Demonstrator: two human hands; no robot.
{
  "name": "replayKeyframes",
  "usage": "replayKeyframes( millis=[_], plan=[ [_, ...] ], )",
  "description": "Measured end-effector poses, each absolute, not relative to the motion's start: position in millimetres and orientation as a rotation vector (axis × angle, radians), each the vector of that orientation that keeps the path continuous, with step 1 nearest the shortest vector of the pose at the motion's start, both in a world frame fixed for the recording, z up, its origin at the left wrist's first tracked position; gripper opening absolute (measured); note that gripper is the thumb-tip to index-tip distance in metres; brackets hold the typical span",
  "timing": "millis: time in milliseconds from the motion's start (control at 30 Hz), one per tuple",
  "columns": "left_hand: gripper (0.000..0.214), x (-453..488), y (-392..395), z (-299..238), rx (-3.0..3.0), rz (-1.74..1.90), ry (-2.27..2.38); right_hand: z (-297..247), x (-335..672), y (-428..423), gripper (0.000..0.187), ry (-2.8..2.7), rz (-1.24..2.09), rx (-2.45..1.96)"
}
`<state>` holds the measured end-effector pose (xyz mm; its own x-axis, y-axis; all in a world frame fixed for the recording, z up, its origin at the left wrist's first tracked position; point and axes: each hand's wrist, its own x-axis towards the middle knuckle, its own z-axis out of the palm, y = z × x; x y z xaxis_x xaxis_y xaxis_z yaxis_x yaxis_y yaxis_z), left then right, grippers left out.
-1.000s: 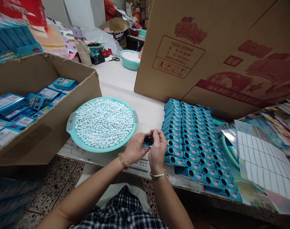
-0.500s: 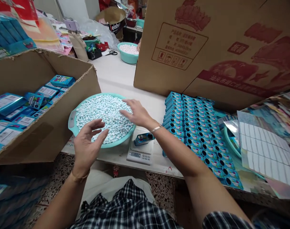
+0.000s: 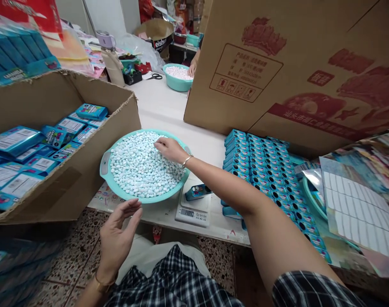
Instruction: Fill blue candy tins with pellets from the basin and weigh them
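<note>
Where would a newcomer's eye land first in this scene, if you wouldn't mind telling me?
Probably on the wide turquoise bowl near the table's front edge, heaped with pale blue and white pieces, with the right hand over them. Next might come the rows of small blue boxes to its right, before a large cardboard carton. Between bowl and rows, a single blue box lies on a scale.

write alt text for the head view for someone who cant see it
A person's right hand, fingers bent, is at the small pale-blue pieces filling a turquoise bowl; the open left hand hovers near the bowl's front edge. Beside the bowl, a small blue box lies on a digital scale, with rows of similar boxes to the right.
</note>
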<state>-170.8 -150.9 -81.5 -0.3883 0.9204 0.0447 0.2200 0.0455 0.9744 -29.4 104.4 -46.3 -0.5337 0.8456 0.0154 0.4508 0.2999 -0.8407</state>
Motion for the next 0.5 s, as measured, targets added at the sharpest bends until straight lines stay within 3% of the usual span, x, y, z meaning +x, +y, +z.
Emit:
replayKeyframes(
  millis=[100,167,333,500],
  plan=[
    [0.032,-164.7,-152.2,-83.8,1.197,1.35,1.628,-45.0,-32.6,109.9,0.028,-1.406,1.911,-1.244],
    [0.029,-158.6,-151.2,-83.1,1.262,1.324,1.597,-45.2,-33.8,109.7,0.03,-0.968,2.192,-1.198],
    [0.025,-134.5,-133.3,-69.6,1.607,1.241,1.454,-29.5,-26.9,101.6,0.029,-0.589,2.31,-1.027],
    [0.028,-100.0,-96.8,-53.8,1.918,1.084,1.325,6.2,25.7,76.8,0.026,-0.565,2.094,-0.773]
  ],
)
